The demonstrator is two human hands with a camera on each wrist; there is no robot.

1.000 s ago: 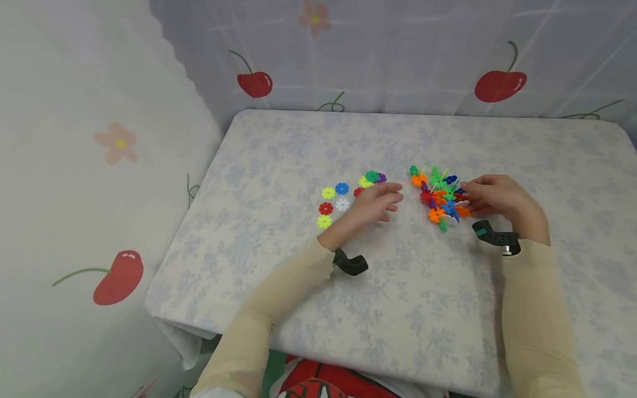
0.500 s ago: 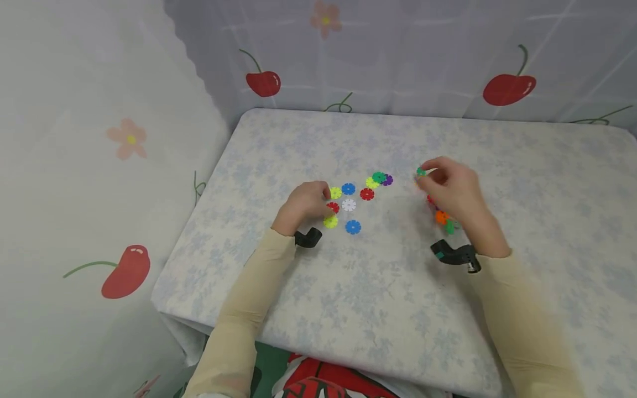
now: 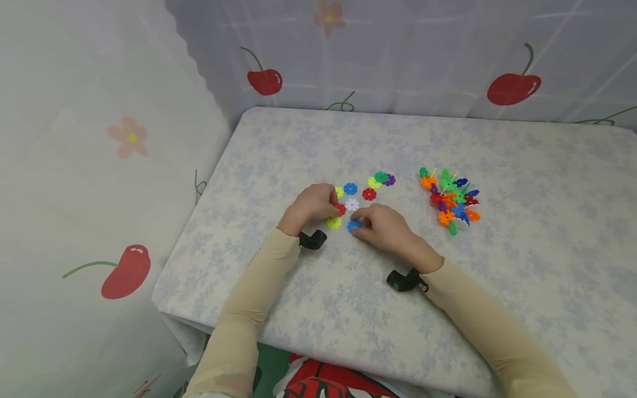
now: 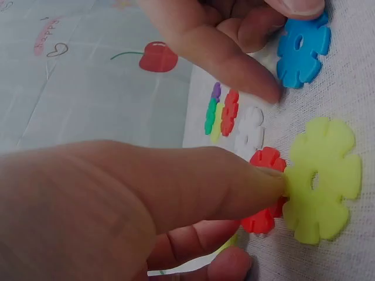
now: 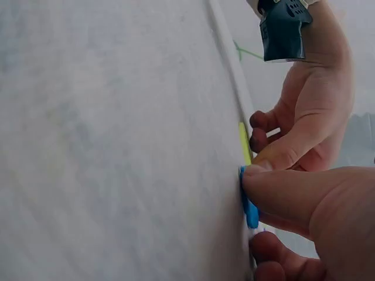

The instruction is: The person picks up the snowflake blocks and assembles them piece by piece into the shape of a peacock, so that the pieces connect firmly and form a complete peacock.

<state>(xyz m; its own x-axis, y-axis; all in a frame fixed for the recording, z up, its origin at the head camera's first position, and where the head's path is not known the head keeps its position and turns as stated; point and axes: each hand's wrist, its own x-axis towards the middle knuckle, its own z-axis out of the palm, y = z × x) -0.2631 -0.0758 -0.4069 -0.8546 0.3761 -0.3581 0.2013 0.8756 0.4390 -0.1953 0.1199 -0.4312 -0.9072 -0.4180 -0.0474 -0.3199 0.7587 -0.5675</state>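
Observation:
Flat, slotted, flower-shaped plastic discs lie on the patterned tablecloth. My left hand pinches a red interlocking disc; in the left wrist view its thumb presses over that disc, right at the edge of a yellow disc. To the right, my right hand has thumb and fingers curled at a blue interlocking disc. The right wrist view shows this disc edge-on under the thumb, close to the cloth. Between and beyond the hands sits a white disc. Another yellow disc is partly hidden by the left hand.
Farther back are a second blue disc, another red disc and an overlapping group with a green disc. A colourful joined cluster of discs stands at right. The table meets a cherry-print curtain.
My left hand has gone left from beside the gap near the cluster to the red disc. My right hand has left the cluster and come left to the near blue disc.

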